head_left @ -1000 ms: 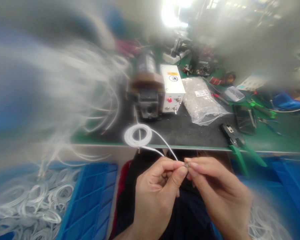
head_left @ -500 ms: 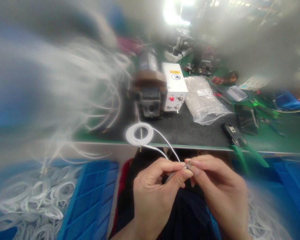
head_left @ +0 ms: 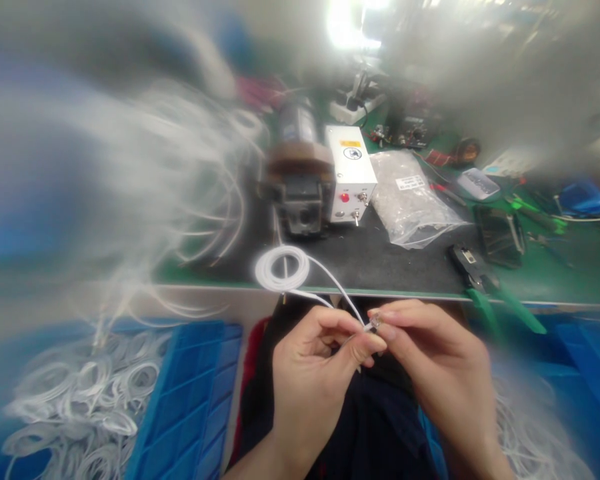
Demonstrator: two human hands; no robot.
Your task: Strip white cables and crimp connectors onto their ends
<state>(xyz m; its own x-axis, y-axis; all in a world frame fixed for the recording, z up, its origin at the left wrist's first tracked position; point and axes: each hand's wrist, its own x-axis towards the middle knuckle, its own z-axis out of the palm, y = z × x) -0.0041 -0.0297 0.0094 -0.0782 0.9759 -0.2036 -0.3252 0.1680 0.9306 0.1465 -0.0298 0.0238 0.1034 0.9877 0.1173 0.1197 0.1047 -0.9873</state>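
My left hand [head_left: 317, 367] pinches a white cable [head_left: 353, 307] close to its end. Between the thumb and fingers of my right hand [head_left: 435, 360] is a small clear plastic connector [head_left: 377, 321], which looks like a modular plug. Cable end and connector meet at my fingertips; how deep the wires sit inside cannot be seen. The rest of the cable runs up to a white coil [head_left: 283, 268] lying at the bench's front edge. To the right, a crimping tool [head_left: 473, 273] with green handles lies partly over that edge.
Behind the coil stand a dark motor-like machine [head_left: 303, 180] and a white switch box [head_left: 351, 170] with a red light. A clear bag [head_left: 413, 200] lies beside it. Blue crates [head_left: 180, 393] with coiled cables [head_left: 95, 407] flank my lap.
My right hand has shifted slightly up, and the connector shows more clearly between the fingertips. Both hands keep their pinch. The whole view has shifted a little.
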